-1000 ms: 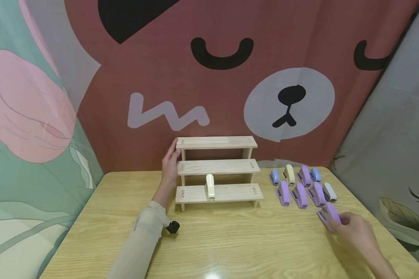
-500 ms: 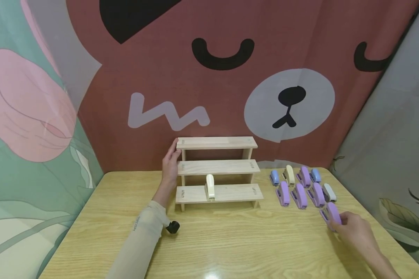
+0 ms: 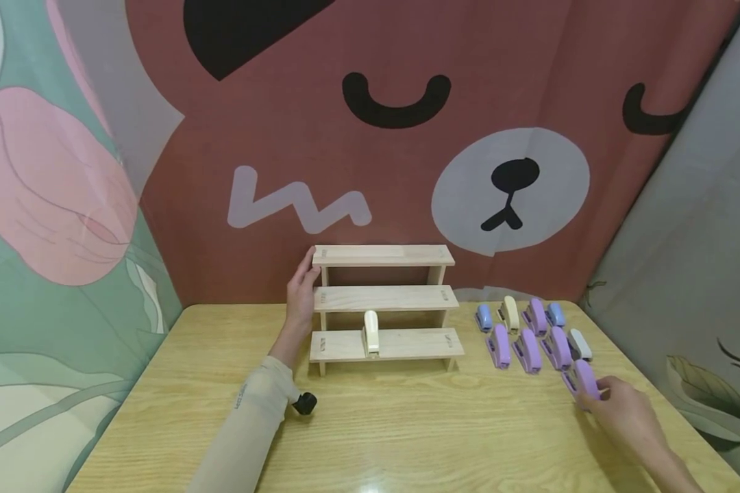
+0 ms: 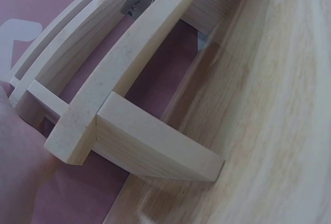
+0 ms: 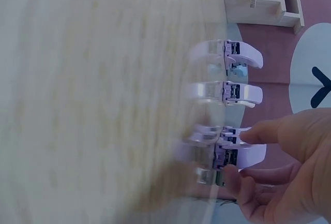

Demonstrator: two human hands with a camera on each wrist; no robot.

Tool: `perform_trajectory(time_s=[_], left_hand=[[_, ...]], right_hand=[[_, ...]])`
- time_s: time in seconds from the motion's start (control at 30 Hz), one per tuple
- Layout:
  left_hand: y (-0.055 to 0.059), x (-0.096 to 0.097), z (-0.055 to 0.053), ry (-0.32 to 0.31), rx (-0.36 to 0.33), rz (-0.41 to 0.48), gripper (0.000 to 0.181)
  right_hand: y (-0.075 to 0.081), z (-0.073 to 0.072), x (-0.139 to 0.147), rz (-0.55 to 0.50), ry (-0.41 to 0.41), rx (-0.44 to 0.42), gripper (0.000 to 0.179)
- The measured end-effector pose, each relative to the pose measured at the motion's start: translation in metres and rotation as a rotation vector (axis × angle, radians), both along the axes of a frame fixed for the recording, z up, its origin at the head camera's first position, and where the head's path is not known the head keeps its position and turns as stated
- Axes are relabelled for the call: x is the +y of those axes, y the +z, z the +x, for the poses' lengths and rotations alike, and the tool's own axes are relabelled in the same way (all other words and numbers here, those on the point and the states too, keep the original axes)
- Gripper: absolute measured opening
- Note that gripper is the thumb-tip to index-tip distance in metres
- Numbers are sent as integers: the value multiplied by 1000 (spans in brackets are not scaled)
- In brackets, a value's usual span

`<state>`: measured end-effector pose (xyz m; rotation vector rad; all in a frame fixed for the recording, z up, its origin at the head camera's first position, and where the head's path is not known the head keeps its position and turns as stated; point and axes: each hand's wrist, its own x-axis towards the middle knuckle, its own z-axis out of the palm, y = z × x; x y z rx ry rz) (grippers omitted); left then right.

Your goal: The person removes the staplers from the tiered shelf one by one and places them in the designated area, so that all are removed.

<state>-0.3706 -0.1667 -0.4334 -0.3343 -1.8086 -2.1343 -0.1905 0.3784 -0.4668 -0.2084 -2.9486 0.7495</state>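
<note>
My right hand (image 3: 625, 411) pinches a purple stapler (image 3: 582, 382) between thumb and fingers at the near right of the group. In the right wrist view that stapler (image 5: 251, 155) shows its metal front, with a finger on one side and the thumb on the other. Against the left side of a three-tier wooden rack (image 3: 385, 298) rests my left hand (image 3: 299, 298), fingers extended along the end of its upper boards. The rack's lowest board bears one cream stapler (image 3: 371, 333), which stands left of the middle. In the left wrist view the rack's leg (image 4: 160, 138) meets the table.
Behind the held stapler, several purple staplers (image 3: 527, 351) stand in rows with two blue ones (image 3: 484, 318), a cream one (image 3: 508, 315) and a white one (image 3: 580, 344). A printed curtain (image 3: 395, 185) hangs behind the wooden table (image 3: 407, 424).
The held purple stapler shifts slightly right, then hardly moves. The left hand stays at the rack, and the head view tilts up a little.
</note>
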Motion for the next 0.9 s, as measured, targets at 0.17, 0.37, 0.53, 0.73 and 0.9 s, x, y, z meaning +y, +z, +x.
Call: perform_trajectory(time_s=[0.17, 0.37, 0.53, 0.73, 0.9], left_hand=[[0, 0, 1, 6, 6, -8, 50], [-2, 0, -3, 10, 21, -1, 50], [-18, -3, -20, 20, 20, -2, 49], [-23, -3, -24, 40, 16, -2, 48], [-23, -1, -24, 44, 15, 8, 48]], right_hand=[[8, 1, 1, -3, -36, -53, 65], [16, 2, -5, 21, -72, 14, 63], [23, 4, -19, 37, -56, 111, 53], [31, 4, -46, 32, -36, 153, 46], [32, 3, -71, 29, -28, 228, 34]])
